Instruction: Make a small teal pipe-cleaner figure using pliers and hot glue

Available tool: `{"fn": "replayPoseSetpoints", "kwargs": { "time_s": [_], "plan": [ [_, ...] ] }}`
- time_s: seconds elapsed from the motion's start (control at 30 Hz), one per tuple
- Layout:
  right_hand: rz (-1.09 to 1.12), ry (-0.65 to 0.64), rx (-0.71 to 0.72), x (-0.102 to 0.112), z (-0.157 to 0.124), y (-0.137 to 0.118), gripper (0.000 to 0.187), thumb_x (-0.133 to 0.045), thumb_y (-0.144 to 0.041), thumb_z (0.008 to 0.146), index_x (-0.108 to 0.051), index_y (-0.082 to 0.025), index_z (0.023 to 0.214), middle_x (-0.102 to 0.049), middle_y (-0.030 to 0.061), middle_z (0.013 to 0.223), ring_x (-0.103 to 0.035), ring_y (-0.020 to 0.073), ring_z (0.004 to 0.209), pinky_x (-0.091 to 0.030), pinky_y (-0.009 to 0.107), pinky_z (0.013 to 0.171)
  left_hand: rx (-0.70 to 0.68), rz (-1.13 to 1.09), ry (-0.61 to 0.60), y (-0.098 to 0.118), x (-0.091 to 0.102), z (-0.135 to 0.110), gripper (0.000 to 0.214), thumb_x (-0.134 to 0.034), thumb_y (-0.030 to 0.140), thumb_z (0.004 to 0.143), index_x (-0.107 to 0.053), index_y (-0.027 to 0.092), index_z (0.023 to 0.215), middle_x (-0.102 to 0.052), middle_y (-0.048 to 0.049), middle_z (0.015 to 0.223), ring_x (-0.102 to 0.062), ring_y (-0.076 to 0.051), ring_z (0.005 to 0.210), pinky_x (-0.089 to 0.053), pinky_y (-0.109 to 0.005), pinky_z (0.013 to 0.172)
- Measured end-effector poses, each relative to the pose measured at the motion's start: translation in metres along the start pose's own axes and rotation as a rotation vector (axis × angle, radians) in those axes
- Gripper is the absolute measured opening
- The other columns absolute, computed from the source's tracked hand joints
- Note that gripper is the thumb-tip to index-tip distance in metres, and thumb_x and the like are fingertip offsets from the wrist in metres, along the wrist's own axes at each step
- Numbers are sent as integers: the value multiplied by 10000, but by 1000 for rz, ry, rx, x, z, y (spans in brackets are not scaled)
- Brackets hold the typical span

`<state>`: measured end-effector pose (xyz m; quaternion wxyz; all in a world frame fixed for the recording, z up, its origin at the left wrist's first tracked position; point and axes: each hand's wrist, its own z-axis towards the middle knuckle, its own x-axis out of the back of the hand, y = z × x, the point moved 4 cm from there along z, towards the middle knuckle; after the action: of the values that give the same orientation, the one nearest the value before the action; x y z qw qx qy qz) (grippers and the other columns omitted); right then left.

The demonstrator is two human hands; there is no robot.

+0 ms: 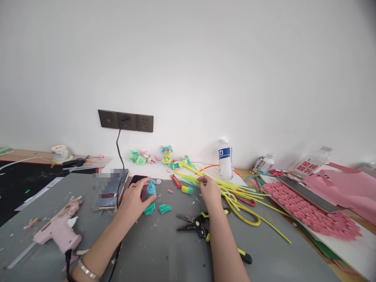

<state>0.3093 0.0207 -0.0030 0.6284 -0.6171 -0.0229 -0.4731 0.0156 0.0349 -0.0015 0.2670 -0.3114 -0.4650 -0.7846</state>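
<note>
My left hand [135,196] curves its thumb and fingers around a blue coiled pipe-cleaner piece [151,188], beside a phone with a pink edge [135,180]. Two small teal folded pieces [165,208] lie just in front of it. My right hand [210,191] has its fingertips pinched together at the bundle of yellow pipe cleaners [235,192]; the wrist hides part of the bundle. Beneath the right forearm are black-and-yellow pliers [195,226], jaws pointing left. Between the hands sit a yellow-and-teal piece [187,190] and a red lighter-like stick [176,181].
A pink glue gun [60,231] lies at left with its cord, near a dark book [110,190]. Finished colourful figures [167,154] and a white bottle [225,160] stand by the wall. At right are a pink woven mat [317,211] and another phone [307,193].
</note>
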Motion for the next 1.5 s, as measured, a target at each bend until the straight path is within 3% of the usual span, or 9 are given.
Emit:
{"fn": "replayPoseSetpoints", "kwargs": {
  "time_s": [0.17,0.4,0.63,0.77,0.93,1.07,1.2,1.37,1.5],
  "plan": [
    [-176,-18,-48,-4,-1,3,263,-524,-20,728,-718,-192,769,-743,97,864,-606,330,995,-351,437,856,-118,-118,88,9,10,0,394,-635,345,849,-595,253,1231,-674,-82,1206,-637,-277,1078,-504,-391,890],
    [-163,-34,-21,-11,-1,2,219,-592,-42,679,-715,-207,753,-717,56,713,-591,332,953,-326,455,868,-149,-228,-6,13,12,3,201,-501,279,899,-694,225,875,-696,-53,927,-638,-160,646,-504,-264,563],
    [101,36,123,-1,3,-14,238,-483,-218,827,-684,-165,942,-712,92,877,-611,246,810,-435,372,764,-173,-243,-135,14,3,-2,329,-444,142,824,-682,225,1036,-739,-75,1074,-716,-217,937,-576,-311,778],
    [353,-126,360,-8,-18,-47,180,-564,-310,846,-691,-184,859,-707,65,848,-610,199,739,-456,295,654,-133,-219,-204,21,0,-8,493,-493,158,832,-579,259,1307,-712,-89,1173,-683,-245,1066,-560,-356,873],
    [422,-471,663,-30,-61,-86,116,-605,-163,860,-690,-211,797,-628,15,792,-560,168,746,-459,279,703,-71,-384,-189,27,2,-4,268,-529,346,920,-636,239,1141,-715,-85,1178,-690,-239,1009,-549,-344,855],
    [377,-521,712,-36,-72,-90,115,-624,-129,851,-612,-212,773,-609,-6,767,-548,166,749,-448,269,709,-127,-382,-140,27,3,0,147,-550,306,904,-660,218,861,-728,-55,922,-674,-227,896,-524,-326,789],
    [361,-483,716,-35,-72,-92,102,-619,-159,859,-573,-221,793,-617,0,785,-560,183,784,-465,284,737,-165,-395,-123,29,6,0,126,-560,262,882,-660,213,822,-703,-42,850,-654,-214,835,-506,-317,761],
    [248,-349,686,-7,-78,-86,155,-582,-205,885,-598,-233,1037,-667,64,1020,-596,231,956,-481,350,853,-108,-399,-106,32,10,-2,155,-539,283,897,-648,212,811,-691,-21,790,-637,-181,723,-463,-267,627],
    [29,-237,449,40,-88,-27,117,-569,-344,877,-611,-235,880,-683,65,885,-641,253,845,-505,365,772,-26,-501,-46,31,11,-5,139,-565,328,888,-625,208,852,-675,-23,795,-633,-167,687,-478,-251,590]
  ]
}}
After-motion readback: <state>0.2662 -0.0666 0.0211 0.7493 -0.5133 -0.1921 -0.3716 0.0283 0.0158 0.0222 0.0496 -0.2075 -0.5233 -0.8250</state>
